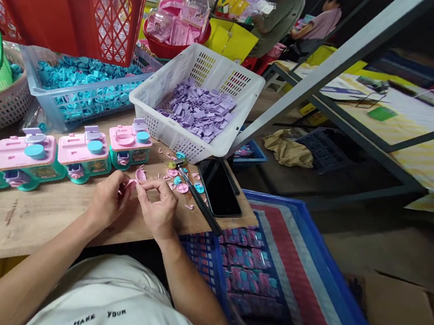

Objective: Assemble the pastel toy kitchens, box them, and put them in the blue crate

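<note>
Close together over the wooden table (11,219), my left hand (109,198) and my right hand (159,207) pinch a small pink plastic part (130,185) between their fingertips. Its exact shape is mostly covered by the fingers. Just beyond them shows a pink oval piece (141,174); whether it belongs to the held part I cannot tell. A row of pink-and-teal toy units (85,152) with lilac and blue fittings stands left of my hands. To the right lie loose pink discs (182,188), blue round pieces (199,187) and small pink hooks (189,207).
Beside the loose pieces lie a hammer-like tool (199,200) and a black phone (219,189). Behind are a white basket (187,145) of lilac parts, a blue basket (51,107) of blue parts and a red crate (62,1). A metal post (319,69) slants at right; two people sit beyond.
</note>
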A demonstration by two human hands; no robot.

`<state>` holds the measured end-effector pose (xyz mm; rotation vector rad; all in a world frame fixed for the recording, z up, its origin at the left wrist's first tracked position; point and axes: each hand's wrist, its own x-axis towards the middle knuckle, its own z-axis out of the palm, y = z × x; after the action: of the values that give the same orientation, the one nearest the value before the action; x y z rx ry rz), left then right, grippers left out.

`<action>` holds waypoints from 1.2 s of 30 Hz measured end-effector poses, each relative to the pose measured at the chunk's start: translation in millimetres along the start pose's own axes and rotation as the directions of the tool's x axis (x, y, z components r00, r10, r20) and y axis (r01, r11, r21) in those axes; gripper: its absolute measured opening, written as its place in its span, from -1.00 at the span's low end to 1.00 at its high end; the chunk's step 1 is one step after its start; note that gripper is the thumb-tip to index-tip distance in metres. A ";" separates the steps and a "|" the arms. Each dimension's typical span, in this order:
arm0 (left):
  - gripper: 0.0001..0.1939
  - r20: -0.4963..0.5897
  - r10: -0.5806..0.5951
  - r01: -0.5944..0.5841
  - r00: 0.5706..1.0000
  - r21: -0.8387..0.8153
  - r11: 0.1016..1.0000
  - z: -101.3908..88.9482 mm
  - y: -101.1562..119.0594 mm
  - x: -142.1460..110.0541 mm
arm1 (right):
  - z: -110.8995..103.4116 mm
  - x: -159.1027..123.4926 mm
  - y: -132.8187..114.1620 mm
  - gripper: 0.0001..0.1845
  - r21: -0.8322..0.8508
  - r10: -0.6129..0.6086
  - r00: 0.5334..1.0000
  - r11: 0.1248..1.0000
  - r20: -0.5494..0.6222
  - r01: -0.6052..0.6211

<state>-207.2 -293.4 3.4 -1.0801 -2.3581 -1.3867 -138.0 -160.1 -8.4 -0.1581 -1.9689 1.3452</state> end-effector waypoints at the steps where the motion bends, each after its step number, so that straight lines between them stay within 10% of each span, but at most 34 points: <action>1: -0.88 -0.008 0.062 -0.062 0.998 0.054 0.997 0.6 -1.0 -1.0 | 0.0 0.1 -0.1 -0.84 0.005 -0.007 1.000 1.000 -0.007 0.007; 10: -0.89 -0.044 0.261 -0.237 0.964 0.290 0.927 5.5 -6.8 -5.2 | 9.5 7.7 7.5 -0.84 0.065 0.040 0.999 0.997 -0.008 -0.040; 16: -0.87 -0.086 0.019 -0.013 0.996 0.073 0.997 3.0 0.9 -2.6 | 10.4 7.5 6.9 -0.74 0.223 0.139 0.990 0.965 0.024 -0.140; 20: -0.70 -0.167 -0.359 0.291 0.918 -0.331 0.898 -2.7 12.9 -5.5 | 5.7 1.5 -8.7 -0.78 0.025 -0.226 0.972 0.974 0.061 0.225; 25: -0.55 -0.218 -0.552 0.377 0.805 -0.530 0.760 -32.2 18.2 -15.7 | 22.5 5.1 -34.6 -0.85 -0.188 -0.607 0.750 0.731 0.262 0.656; 32: -0.69 -0.413 -0.202 0.189 0.888 -0.072 0.979 -110.5 -3.7 -15.1 | 82.2 68.0 -54.4 -0.75 -0.236 -0.517 0.645 0.647 0.562 0.725; 36: -0.75 -0.209 0.124 -0.047 0.970 0.339 0.940 -137.9 -22.4 -0.3 | 99.8 102.4 -49.7 -0.83 -0.164 -0.432 0.524 0.636 0.734 0.754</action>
<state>-247.4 -413.4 62.6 -0.8666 -2.2402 -0.9752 -260.2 -208.8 66.5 0.8495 -2.5271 0.4065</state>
